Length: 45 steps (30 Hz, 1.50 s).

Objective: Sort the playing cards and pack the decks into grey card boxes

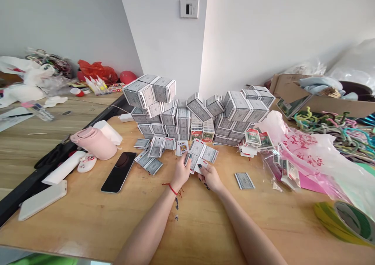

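The left hand and right hand are clamping a fanned spread of playing cards, while stacked card boxes are standing massed toward the far edge of the tabletop.

Playing cards show grey patterned backs; the white plastic bag bears red flowers

Wooden table is carrying stacked playing-card boxes, w/ black smartphone, pink flask, loose card, pink-printed plastic bag & tape roll all lying on it.
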Each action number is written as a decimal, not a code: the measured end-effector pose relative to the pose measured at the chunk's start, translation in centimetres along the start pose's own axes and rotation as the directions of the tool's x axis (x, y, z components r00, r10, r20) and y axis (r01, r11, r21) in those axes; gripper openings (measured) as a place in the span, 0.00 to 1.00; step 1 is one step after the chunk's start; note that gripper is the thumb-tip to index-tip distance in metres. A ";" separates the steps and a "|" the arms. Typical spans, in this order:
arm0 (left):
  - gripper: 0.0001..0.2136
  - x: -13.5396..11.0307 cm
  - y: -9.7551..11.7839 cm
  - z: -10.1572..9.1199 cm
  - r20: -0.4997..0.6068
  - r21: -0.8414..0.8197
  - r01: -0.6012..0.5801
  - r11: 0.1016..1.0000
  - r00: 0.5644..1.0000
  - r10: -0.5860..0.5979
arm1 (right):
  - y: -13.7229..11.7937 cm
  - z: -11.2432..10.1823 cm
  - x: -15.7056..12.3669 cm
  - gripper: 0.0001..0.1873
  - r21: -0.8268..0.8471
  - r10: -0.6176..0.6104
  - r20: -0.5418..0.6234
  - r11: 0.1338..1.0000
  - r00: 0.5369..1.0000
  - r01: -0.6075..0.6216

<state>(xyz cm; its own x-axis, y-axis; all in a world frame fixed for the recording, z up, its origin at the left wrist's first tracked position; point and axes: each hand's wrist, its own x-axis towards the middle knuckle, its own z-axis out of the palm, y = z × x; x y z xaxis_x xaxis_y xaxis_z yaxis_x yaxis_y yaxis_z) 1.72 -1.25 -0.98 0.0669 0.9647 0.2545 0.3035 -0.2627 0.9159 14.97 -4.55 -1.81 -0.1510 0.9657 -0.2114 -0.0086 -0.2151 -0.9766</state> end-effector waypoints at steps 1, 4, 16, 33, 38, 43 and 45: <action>0.15 0.0 0.0 0.0 -0.004 0.008 -0.005 1.000 1.000 0.005 | 0.0 0.0 0.0 0.25 -0.003 0.005 -0.001 1.000 1.000 -0.005; 0.15 -0.1 -0.1 0.1 -0.013 0.041 -0.023 0.999 1.000 0.024 | 0.0 0.0 0.0 0.24 -0.016 0.008 -0.019 1.000 1.000 -0.009; 0.16 -0.3 -0.3 0.5 0.021 0.131 -0.064 0.989 0.998 0.062 | -0.6 0.3 -0.4 0.23 0.008 0.019 -0.040 1.000 0.999 -0.019; 0.16 -0.4 -0.4 0.6 0.043 0.136 -0.057 0.989 0.998 0.052 | -0.1 0.2 0.1 0.23 -0.046 0.029 -0.031 0.998 0.999 -0.030; 0.15 -0.1 -0.8 0.9 -0.018 0.124 -0.007 0.992 1.000 0.009 | -0.1 0.1 0.6 0.23 -0.023 0.016 -0.021 1.000 1.000 -0.016; 0.15 0.2 -0.8 0.7 -0.107 0.047 0.044 0.998 0.993 -0.039 | -0.2 0.1 0.8 0.18 0.122 -0.043 -0.060 0.991 0.997 0.050; 0.15 0.3 -0.8 0.6 -0.118 0.013 0.060 0.998 0.991 -0.058 | -0.1 0.1 0.8 0.18 0.127 -0.055 -0.082 0.990 0.995 0.065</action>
<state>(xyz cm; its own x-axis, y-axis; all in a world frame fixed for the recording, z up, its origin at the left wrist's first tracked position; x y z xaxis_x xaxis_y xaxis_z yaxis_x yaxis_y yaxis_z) 2.08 -0.77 -1.85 -0.0629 0.9697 0.2359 0.3189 -0.2044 0.9255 14.79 -3.75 -1.90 -0.0683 0.9847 -0.1602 -0.1435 -0.1686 -0.9752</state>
